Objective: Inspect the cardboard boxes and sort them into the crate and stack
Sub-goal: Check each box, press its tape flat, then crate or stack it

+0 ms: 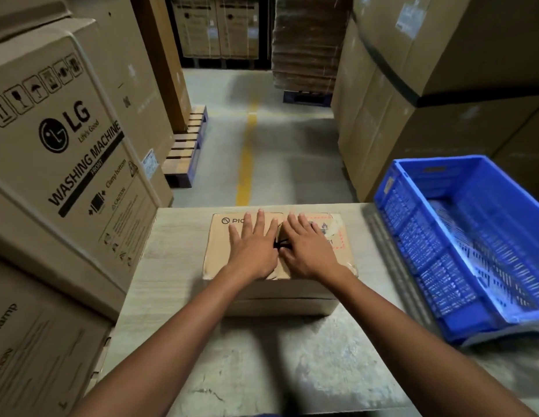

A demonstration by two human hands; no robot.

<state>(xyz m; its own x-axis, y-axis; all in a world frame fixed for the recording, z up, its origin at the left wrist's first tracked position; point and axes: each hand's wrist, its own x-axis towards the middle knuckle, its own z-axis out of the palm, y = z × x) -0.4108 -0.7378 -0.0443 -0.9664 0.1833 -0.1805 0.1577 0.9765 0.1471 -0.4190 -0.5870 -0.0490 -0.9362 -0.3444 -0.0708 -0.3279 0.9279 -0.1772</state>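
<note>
L+R fingers [260,224] flat on box [220,254]

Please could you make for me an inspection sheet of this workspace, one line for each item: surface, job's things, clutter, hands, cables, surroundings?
Surface: pale table, scuffed towards the near edge.
Job's things: one cardboard box in the table's middle; blue crate at the table's right edge, no box seen inside.
Clutter: nothing seen.
Hands: left hand and right hand lie flat, side by side, on the box top, fingers straight.
Cables: nothing seen.
Surroundings: LG washing machine carton at the left, tall cartons at the right, wooden pallet and yellow line on the floor ahead.
</note>
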